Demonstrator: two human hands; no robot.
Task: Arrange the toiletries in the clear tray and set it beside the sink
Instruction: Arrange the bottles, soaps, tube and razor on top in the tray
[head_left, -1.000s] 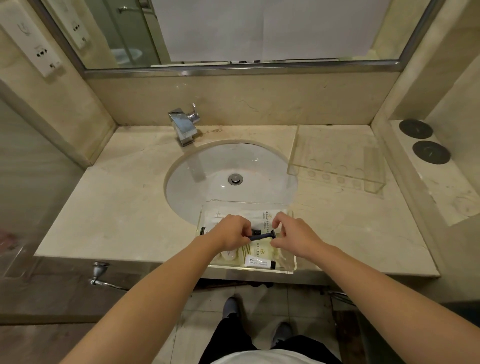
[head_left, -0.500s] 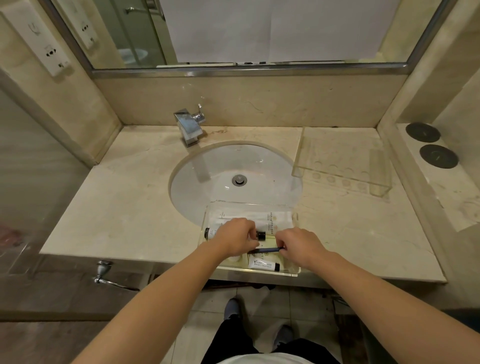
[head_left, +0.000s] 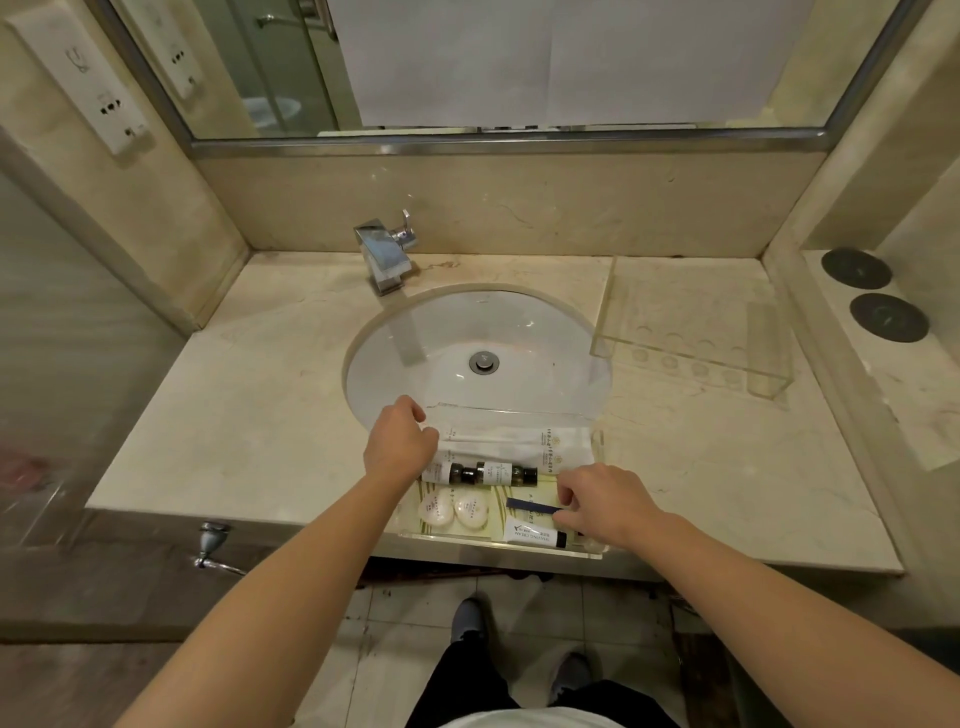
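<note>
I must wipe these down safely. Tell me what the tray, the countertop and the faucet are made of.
Tray: clear hard plastic, likely acrylic; see-through walls with bright edges. Countertop: polished beige stone, probably marble; faint veins and soft sheen, though it could be an imitation. Faucet: chromed or polished metal; mirror-like reflections on its flat faces.

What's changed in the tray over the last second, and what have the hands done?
The dark razor, held up between both hands a second ago, now lies low in the clear tray above the shaving cream tube; only the right hand pinches it. The left hand let go and moved back-left to the tray's far corner, uncovering the small bottles and round soaps. The tray and white sachets stayed put.
</note>
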